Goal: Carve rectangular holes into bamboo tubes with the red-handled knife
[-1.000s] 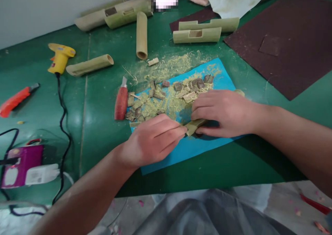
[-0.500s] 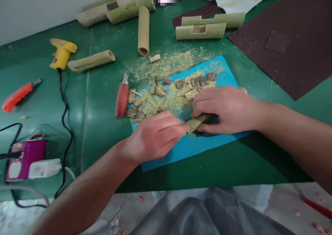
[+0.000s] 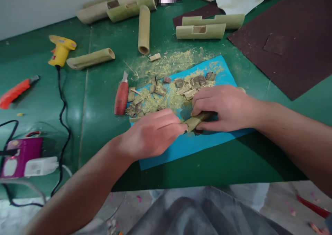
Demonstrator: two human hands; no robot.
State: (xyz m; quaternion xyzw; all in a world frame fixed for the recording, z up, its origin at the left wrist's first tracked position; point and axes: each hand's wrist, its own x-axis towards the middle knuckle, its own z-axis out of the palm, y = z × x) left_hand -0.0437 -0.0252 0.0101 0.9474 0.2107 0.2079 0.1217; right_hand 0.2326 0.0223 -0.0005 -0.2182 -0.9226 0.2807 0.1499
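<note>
A green bamboo piece (image 3: 195, 122) lies low over the blue sheet (image 3: 166, 155), between my hands. My left hand (image 3: 153, 133) is closed, its fingertips pinching the near left end of the piece. From the right, my right hand (image 3: 225, 107) wraps its fingers and thumb round the other end and hides part of it. Beyond my hands, shavings and brown and pale chips (image 3: 190, 93) are scattered on the sheet. A red-handled knife (image 3: 121, 98) rests at the sheet's left edge.
Bamboo tubes stand or lie behind: one upright in view (image 3: 144, 30), one at left (image 3: 90, 59), notched ones (image 3: 201, 32) further right. A yellow glue gun (image 3: 61, 51), orange cutter (image 3: 15, 93) and purple box (image 3: 23, 155) are left. A dark brown sheet (image 3: 293, 48) lies right.
The view has shifted slightly, so items at the left sit a little further left. Both hands keep their hold on the bamboo piece, with hardly any movement.
</note>
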